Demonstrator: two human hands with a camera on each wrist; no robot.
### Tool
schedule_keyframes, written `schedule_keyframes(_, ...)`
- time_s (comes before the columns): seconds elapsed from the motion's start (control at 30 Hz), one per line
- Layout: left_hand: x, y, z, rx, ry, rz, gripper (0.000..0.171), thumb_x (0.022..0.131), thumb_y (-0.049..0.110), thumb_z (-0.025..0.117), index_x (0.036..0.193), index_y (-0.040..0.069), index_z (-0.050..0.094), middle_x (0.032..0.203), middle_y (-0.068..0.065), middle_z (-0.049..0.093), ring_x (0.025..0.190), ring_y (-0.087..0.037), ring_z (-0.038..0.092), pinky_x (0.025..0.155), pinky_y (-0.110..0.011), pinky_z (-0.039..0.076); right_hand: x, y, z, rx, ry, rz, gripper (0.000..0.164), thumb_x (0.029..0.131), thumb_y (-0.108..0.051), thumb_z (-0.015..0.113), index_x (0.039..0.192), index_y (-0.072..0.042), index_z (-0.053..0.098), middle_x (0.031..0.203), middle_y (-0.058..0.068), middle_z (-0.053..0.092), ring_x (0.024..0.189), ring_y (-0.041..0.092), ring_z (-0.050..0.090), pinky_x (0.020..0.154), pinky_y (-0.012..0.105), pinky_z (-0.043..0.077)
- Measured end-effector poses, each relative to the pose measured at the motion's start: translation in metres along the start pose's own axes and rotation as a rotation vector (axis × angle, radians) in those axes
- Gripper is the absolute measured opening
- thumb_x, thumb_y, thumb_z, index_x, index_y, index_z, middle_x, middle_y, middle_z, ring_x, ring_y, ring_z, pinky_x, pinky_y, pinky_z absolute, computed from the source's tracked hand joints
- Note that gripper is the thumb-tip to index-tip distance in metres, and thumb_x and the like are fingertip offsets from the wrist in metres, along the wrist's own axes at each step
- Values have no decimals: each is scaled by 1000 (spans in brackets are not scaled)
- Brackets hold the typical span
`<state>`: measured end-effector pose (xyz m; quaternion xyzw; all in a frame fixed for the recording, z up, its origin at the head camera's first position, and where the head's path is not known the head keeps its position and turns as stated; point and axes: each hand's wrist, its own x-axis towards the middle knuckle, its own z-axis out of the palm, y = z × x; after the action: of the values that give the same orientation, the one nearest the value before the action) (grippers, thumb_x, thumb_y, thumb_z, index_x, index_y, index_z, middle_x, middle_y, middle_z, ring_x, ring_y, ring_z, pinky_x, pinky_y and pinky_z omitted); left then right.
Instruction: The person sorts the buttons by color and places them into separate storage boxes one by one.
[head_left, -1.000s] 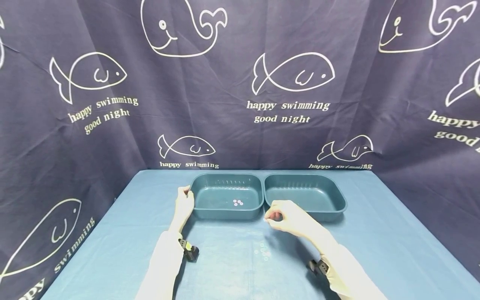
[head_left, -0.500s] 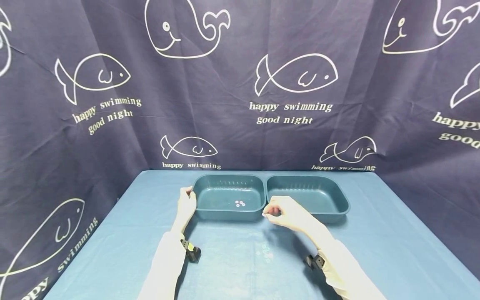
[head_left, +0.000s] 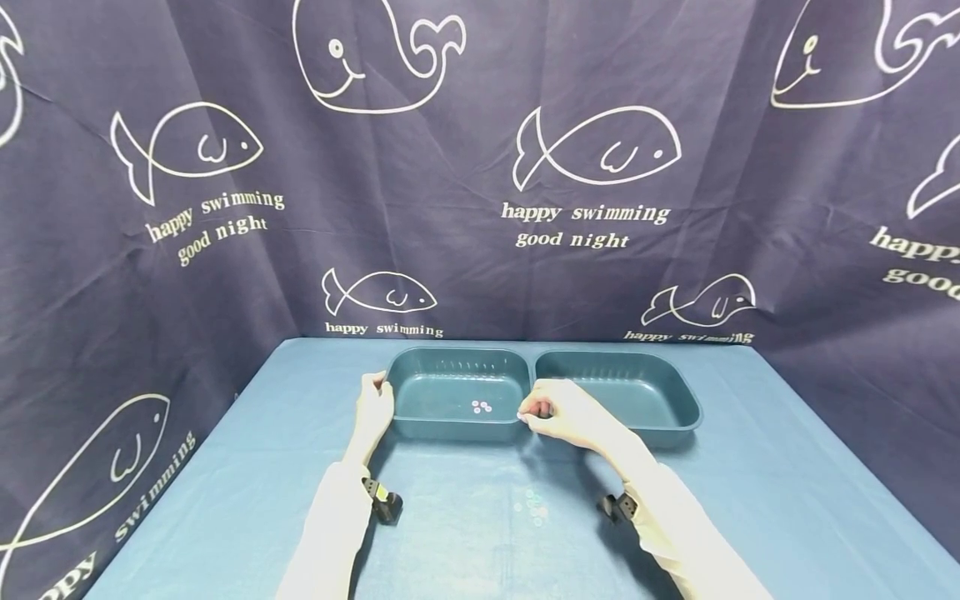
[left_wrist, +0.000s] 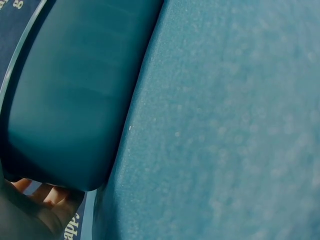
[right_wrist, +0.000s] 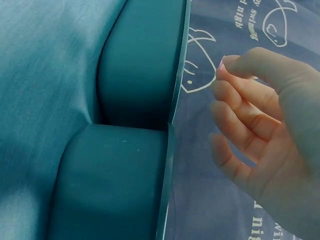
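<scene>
Two teal plastic bins stand side by side on the table. My left hand (head_left: pixel 372 410) holds the left end of the left bin (head_left: pixel 457 429); in the left wrist view its fingers (left_wrist: pixel 55 196) lie against the bin's end wall. Several small pink discs (head_left: pixel 481 407) lie on that bin's floor. Over its front right corner, my right hand (head_left: pixel 562 412) pinches a tiny pink disc (right_wrist: pixel 221 64) between thumb and forefinger, above the rim. The right bin (head_left: pixel 630 400), behind the right hand, shows nothing inside.
Several small pale green and pinkish discs (head_left: pixel 536 504) lie loose on the blue tablecloth (head_left: pixel 450 517), in front of the bins. A dark curtain (head_left: pixel 480 167) with fish drawings hangs behind and beside the table.
My right hand has moved slightly left and away from me, up to the left bin's corner, with the disc in its fingers. The left hand stays at the bin. The head view has shifted slightly.
</scene>
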<state>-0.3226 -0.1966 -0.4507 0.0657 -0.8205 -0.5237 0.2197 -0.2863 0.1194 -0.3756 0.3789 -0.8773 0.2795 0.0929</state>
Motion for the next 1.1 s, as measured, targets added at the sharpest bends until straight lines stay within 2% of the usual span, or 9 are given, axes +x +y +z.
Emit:
schedule_keyframes(0.27, 2, -1, 0, 19, -5, -25, 28, 94, 8, 38, 119, -3, 42, 119, -29, 55, 117, -42, 50, 99, -52, 38, 10, 0, 3, -38, -4, -15, 7, 82, -18, 68, 86, -17, 73, 74, -13, 59, 69, 5, 55, 66, 19, 46)
schedule_keyframes(0.53, 0, 0, -1, 19, -8, -13, 27, 94, 6, 38, 119, -4, 41, 119, -31, 54, 116, -43, 51, 99, -52, 38, 20, 0, 6, -45, 1, -2, 7, 82, -19, 68, 85, -17, 74, 72, -12, 58, 68, 4, 54, 65, 19, 46)
schedule_keyframes(0.8, -1, 1, 0, 11, 10, -2, 25, 94, 5, 39, 117, -5, 43, 117, -31, 55, 114, -43, 52, 98, -52, 39, 27, 6, 11, -19, 6, -14, 10, 82, -17, 68, 87, -12, 74, 73, -10, 60, 69, 5, 55, 66, 20, 46)
schedule_keyframes(0.9, -1, 1, 0, 14, 12, 2, 25, 94, 4, 39, 117, -5, 43, 116, -31, 55, 114, -43, 52, 97, -52, 40, 29, 6, 12, 2, -4, 2, 10, 82, -18, 68, 88, -13, 74, 72, -10, 59, 68, 4, 54, 65, 20, 46)
schedule_keyframes(1.1, 0, 0, 0, 8, 20, 1, 25, 94, 4, 40, 116, -5, 44, 116, -29, 56, 114, -42, 53, 97, -51, 40, 36, 9, 16, -24, -11, -12, 8, 80, -17, 68, 85, -15, 74, 71, -11, 56, 66, 0, 52, 63, 19, 45)
